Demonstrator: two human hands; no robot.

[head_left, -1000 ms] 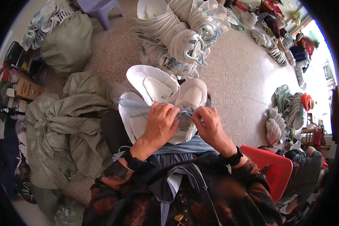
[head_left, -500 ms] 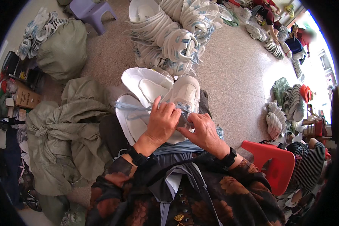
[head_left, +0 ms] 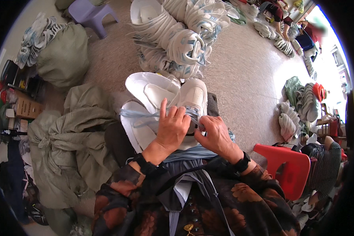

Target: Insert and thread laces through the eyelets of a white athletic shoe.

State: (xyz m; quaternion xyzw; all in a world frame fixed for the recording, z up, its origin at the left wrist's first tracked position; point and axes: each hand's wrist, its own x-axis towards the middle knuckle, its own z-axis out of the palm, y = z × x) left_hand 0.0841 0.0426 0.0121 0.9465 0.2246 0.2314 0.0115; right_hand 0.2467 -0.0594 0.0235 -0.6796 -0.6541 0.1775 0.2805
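Here, the right hand (head_left: 216, 135) pinches a blue lace (head_left: 193, 113); the half-curled left hand (head_left: 172, 128) overlies a white shoe (head_left: 194, 93), grip unclear.

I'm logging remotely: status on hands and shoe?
Left hand at left side of white shoe; right hand at its blue-grey laces. Toe pointing away. Loose strands draped leftward.

0 legible txt (print on carton (head_left: 28, 109) blurry).
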